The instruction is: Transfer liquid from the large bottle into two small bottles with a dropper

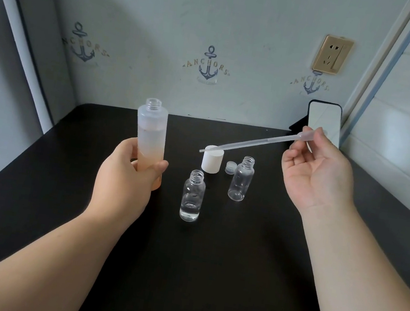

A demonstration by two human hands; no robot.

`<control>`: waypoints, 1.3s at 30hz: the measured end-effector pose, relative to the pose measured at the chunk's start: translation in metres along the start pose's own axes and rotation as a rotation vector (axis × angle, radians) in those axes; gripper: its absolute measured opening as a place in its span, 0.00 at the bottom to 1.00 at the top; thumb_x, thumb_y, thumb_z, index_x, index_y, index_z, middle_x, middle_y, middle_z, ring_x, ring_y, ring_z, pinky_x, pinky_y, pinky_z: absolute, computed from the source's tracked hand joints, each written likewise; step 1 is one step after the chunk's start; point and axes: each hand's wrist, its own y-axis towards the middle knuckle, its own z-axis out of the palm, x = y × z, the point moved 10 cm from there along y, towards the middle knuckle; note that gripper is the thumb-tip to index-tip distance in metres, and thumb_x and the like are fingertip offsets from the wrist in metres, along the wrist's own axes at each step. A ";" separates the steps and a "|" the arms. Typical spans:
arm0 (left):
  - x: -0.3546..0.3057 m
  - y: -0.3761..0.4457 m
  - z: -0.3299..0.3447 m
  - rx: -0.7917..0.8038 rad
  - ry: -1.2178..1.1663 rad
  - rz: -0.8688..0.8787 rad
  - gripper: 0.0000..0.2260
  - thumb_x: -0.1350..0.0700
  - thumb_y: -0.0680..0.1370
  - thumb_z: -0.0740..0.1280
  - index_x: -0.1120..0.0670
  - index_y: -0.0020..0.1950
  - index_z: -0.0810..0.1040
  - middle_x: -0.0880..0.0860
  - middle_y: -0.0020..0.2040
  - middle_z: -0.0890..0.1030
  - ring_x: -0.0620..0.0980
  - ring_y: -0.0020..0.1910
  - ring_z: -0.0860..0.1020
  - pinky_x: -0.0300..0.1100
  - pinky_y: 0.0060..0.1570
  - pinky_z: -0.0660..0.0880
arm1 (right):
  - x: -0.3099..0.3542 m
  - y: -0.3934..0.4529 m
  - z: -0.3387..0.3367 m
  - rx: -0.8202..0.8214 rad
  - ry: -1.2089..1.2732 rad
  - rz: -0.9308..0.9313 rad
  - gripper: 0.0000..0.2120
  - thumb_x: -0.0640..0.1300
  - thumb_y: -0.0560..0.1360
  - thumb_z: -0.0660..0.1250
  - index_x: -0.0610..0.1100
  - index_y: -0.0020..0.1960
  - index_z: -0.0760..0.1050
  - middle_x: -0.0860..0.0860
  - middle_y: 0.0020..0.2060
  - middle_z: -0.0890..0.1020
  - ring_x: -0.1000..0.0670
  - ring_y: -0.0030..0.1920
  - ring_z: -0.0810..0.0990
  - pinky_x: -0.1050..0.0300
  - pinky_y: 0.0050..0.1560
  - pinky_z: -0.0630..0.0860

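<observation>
My left hand (128, 171) grips the upright frosted peach-tinted large bottle (149, 142) on the black table (208, 274), my right hand (315, 168) pinches the translucent plastic dropper (253, 143), seemingly empty; a wobbling tip could miss the narrow open neck.

The left hand (128, 171) covered the lower front of the large bottle (150, 132), so its base and any contact with the desk (208, 274) could not be told, and its fingers (134, 150) were mostly hidden behind the frosted wall. The dropper (253, 142) had its bulb end buried in the right hand (315, 170) toward 2 o'clock, and whether any liquid sat in its thin tube was too faint to judge. Both forearms ran off the bottom edge at 6 o'clock, and the desk's near corners were cut off there too.
</observation>
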 end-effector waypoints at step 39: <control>-0.048 -0.045 0.045 0.467 0.151 0.301 0.21 0.28 0.67 0.67 0.38 0.54 0.78 0.29 0.41 0.78 0.38 0.36 0.76 0.28 0.36 0.70 | -0.003 0.000 0.010 0.076 -0.102 0.000 0.10 0.41 0.76 0.70 0.40 0.38 0.85 0.49 0.37 0.81 0.52 0.32 0.75 0.61 0.36 0.73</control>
